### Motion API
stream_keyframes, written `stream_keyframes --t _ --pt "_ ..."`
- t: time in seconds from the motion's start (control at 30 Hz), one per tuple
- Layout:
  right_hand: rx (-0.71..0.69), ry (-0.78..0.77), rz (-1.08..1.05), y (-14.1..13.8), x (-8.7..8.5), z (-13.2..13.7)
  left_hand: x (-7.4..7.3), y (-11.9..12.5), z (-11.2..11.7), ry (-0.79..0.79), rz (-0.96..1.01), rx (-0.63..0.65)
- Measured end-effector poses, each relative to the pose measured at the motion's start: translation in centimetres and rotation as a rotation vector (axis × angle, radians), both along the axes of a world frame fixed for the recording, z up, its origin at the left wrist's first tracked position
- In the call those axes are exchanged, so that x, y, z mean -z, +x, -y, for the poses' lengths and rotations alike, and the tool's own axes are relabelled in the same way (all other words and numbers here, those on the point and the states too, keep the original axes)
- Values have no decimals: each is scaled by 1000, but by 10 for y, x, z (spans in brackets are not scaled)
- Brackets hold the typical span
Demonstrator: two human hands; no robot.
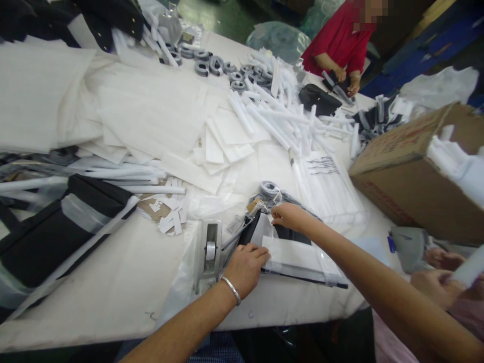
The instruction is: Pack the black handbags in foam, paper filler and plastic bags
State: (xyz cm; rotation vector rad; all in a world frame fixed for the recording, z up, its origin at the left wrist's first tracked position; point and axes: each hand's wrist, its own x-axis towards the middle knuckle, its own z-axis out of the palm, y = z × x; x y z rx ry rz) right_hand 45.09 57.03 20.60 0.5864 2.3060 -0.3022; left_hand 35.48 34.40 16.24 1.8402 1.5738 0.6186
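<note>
A black bag (295, 235) lies in front of me, with a white paper strip (293, 252) and clear plastic across its near side. My left hand (247, 267), a silver bangle on its wrist, rests with fingers laid flat over the bag's left part and the strip's end. At the bag's far edge, my right hand (291, 217) has its fingertips pinched together; what is between them is too small to make out. Just beyond are grey coiled straps (269, 188) and a small brown tag (253, 204). Left of my left hand stands a grey tape dispenser (209, 254).
Another black bag (75, 222) lies at left near paper scraps (172, 214). White sheets (151, 116), white tubes (272, 121) and strap coils (216, 65) spread behind. A cardboard box (408, 166) stands right. Co-workers' hands (434, 282) show at lower right and far back.
</note>
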Motion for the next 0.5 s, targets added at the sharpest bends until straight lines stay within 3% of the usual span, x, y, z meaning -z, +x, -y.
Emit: stream_keyframes --t 0.13,0.37,0.5 --pt "68 13 -53 15 -8 27 -3 0 1 10 14 -8" --pt "196 34 -72 24 16 37 2 2 -1 12 22 -19" --pt "327 215 -258 43 -4 51 0 -1 -3 22 34 -40"
